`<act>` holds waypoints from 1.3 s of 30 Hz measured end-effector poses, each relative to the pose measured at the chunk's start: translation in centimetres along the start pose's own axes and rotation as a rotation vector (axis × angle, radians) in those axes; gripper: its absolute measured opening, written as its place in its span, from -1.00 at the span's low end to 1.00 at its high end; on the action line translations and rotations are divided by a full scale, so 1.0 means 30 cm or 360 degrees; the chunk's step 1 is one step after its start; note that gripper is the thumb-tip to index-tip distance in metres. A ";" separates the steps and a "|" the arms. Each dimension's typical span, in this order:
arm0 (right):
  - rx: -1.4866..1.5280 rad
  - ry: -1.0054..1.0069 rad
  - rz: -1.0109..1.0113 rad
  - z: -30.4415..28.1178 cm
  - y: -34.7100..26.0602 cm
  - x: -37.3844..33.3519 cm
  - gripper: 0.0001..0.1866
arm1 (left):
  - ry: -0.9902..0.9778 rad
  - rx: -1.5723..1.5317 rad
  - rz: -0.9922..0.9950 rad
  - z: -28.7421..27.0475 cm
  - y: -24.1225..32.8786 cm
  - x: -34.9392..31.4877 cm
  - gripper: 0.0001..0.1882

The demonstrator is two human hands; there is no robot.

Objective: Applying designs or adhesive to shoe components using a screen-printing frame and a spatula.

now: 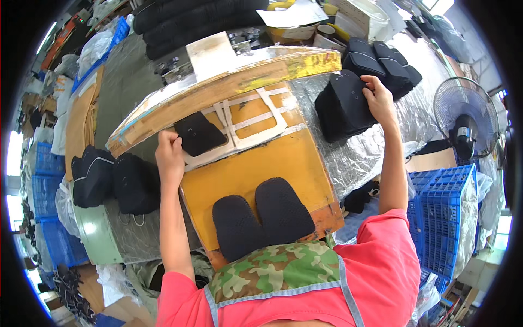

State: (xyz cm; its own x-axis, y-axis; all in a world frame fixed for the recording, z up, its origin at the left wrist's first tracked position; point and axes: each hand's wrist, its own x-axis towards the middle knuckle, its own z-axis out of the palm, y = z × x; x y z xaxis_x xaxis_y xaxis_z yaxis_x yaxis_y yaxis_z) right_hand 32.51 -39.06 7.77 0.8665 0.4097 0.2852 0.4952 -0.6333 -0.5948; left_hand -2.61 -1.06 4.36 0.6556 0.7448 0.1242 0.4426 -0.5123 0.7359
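Note:
My left hand [171, 157] is closed at the left edge of a black fabric piece [199, 135]. That piece lies in the left opening of a white outline template on a yellow board [245, 162]. My right hand [379, 99] curls over a stack of black fabric pieces [344, 109] to the right of the board, thumb and fingertips at the top piece's edge. The template's right opening [255, 119] shows bare yellow board. Two rounded black pieces [235, 224] lie side by side on the board nearest me. A thick wooden-edged frame [234, 82] stands tilted up behind the template.
Black stacks [136, 182] stand left of the board, and tied black bundles [364, 57] at the back right. A fan [466, 122] and a blue crate [441, 212] are at the right. Plastic film [357, 163] covers the table. Rolls of black material [201, 22] lie at the back.

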 end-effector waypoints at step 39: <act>-0.0058 -0.1031 -0.0889 0.170 -0.581 -0.596 -0.42 | 0.0693 0.0636 0.0340 -0.422 -0.021 -0.365 -0.71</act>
State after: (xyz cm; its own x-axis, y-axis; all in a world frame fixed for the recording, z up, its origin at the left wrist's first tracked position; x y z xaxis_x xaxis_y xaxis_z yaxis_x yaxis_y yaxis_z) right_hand 8.05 -32.00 9.22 0.2930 0.9554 0.0367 0.8501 -0.2427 -0.4674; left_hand -17.82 -3.48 10.94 0.4830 0.6711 0.5625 0.5789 -0.7267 0.3699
